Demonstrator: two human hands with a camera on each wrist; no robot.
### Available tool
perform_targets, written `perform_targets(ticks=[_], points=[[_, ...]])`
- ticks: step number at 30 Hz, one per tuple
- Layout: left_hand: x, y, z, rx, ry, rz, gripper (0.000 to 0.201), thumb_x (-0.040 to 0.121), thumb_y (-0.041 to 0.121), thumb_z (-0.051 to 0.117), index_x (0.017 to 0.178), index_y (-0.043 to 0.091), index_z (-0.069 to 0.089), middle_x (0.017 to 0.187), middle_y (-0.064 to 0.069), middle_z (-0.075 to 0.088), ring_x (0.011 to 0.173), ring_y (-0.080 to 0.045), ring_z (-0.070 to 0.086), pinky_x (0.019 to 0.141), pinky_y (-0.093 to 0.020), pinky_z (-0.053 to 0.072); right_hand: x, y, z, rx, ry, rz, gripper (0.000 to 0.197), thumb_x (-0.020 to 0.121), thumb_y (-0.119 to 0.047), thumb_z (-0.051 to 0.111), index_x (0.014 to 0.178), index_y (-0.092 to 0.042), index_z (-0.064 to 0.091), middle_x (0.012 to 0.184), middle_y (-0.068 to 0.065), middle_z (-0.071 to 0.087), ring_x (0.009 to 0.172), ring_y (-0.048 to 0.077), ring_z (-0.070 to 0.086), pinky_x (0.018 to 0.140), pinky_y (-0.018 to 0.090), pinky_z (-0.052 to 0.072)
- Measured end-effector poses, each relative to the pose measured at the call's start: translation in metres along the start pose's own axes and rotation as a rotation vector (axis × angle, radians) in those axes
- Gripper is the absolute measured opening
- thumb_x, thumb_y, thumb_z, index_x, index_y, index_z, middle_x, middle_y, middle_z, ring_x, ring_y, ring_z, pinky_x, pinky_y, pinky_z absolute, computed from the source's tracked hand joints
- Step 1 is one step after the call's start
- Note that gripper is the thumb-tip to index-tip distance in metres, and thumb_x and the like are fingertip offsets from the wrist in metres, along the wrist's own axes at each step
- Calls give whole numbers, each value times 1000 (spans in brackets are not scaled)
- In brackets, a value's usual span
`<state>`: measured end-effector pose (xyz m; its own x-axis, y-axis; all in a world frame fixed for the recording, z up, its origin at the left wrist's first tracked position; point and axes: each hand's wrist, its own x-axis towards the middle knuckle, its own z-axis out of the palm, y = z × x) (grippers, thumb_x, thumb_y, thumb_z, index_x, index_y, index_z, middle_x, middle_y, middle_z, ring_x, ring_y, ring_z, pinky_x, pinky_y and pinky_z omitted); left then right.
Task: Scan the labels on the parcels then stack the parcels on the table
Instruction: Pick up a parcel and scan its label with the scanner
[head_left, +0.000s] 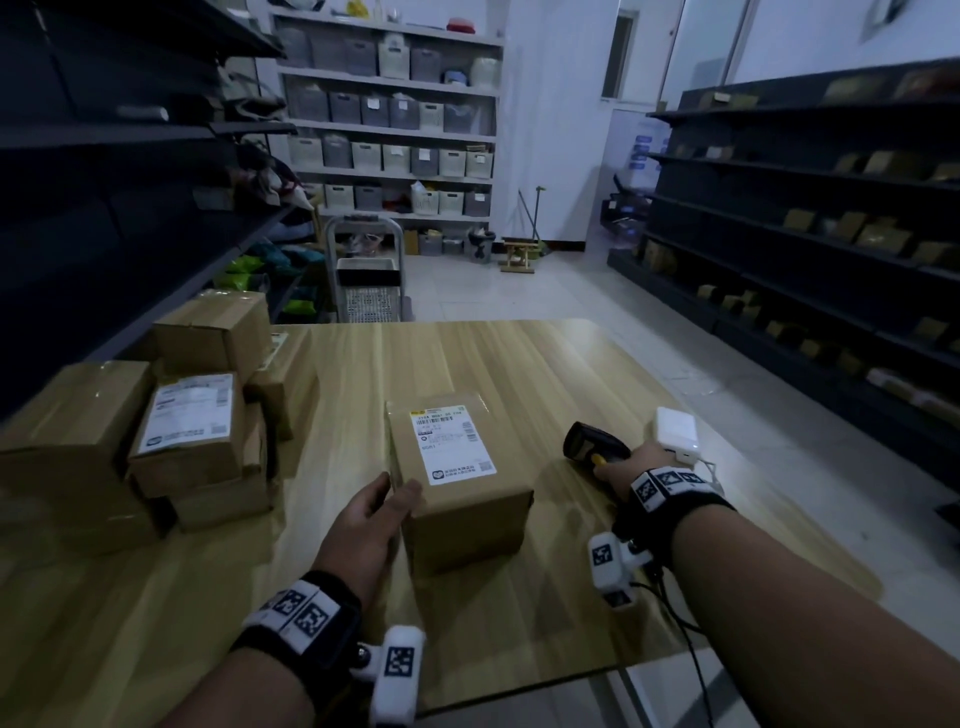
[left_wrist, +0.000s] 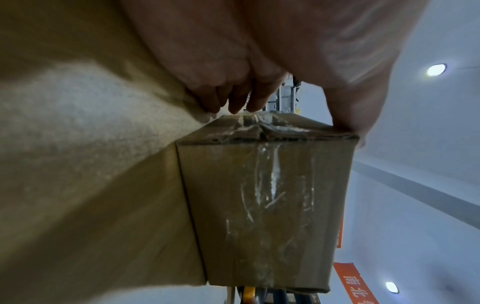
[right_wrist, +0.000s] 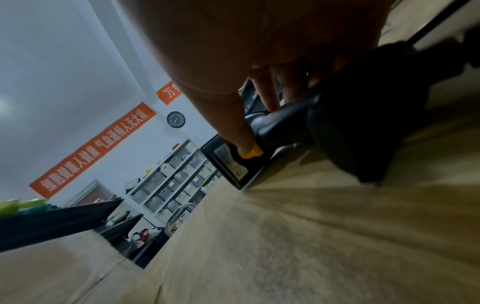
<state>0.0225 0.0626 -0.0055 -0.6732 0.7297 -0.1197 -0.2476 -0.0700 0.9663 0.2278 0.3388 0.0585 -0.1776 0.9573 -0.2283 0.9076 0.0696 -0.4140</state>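
Observation:
A brown cardboard parcel (head_left: 457, 483) with a white label (head_left: 453, 439) on top stands on the wooden table (head_left: 519, 364). My left hand (head_left: 371, 519) grips its near left corner, thumb on top and fingers down the left side; in the left wrist view the parcel (left_wrist: 265, 205) shows its taped face, fingertips (left_wrist: 233, 105) on its edge. To the right, my right hand (head_left: 618, 467) holds a black barcode scanner (head_left: 592, 441) low over the table. The right wrist view shows the scanner (right_wrist: 272, 131) with my index finger on its yellow trigger (right_wrist: 253, 153).
A pile of several cardboard parcels (head_left: 156, 415) sits on the table's left side. A white box (head_left: 675, 431) lies beyond my right hand near the right edge. Dark shelving runs along both sides, and a cart (head_left: 369, 280) stands past the far edge.

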Motion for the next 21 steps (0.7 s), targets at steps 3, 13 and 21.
perform_targets(ticks=[3,13,21], points=[[4,-4,-4,8,23,-2,126,48,89,90,153,26,60,132,7,79,125,-20,74,119,-49,50,-6,1,-5,-31,-17,2,46,89,-51,81,81,-11,61,77,6,63,69,23,61,59,30,44],[-13,13,6,107,25,14,43,83,58,74,120,37,70,102,17,85,112,-16,77,110,-43,55,-41,-32,-17,974,-340,42,27,87,-16,81,99,1,65,80,15,65,67,36,72,78,55,64],[-12,11,1,113,-46,5,85,58,89,82,127,41,78,118,13,84,117,-14,76,111,-42,53,-87,-61,-1,1118,-562,-55,30,89,-13,68,115,-1,63,102,22,76,86,38,75,90,62,59]])
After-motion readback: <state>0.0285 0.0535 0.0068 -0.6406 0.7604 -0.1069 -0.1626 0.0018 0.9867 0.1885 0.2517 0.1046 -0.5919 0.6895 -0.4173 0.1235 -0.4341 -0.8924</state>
